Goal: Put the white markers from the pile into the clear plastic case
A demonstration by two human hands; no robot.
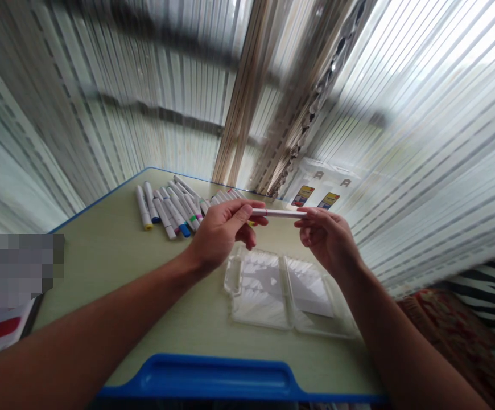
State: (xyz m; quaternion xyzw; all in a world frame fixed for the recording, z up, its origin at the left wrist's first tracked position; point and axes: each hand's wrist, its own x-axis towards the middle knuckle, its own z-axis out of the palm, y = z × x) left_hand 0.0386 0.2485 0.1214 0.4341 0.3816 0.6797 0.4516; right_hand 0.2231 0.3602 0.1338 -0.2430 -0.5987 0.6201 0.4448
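Note:
Between my two hands a white marker point(279, 213) with a thin pink ring lies level above the table. My left hand point(228, 225) pinches its left end between thumb and fingers. At the other end, my right hand point(326, 233) grips the marker with its fingertips. Below the hands sits an open clear plastic case point(261, 290), with a white paper-like piece point(313, 291) in its right half. Several white markers with coloured ends point(170, 208) lie in a loose pile to the left, partly hidden behind my left hand.
The pale green table point(145, 319) has a blue edge and a blue molded tray point(217, 373) at the front. Another clear case with labels point(316, 188) stands at the back right. Pleated curtains point(157, 85) hang behind. A patterned cloth point(452, 330) is at the right.

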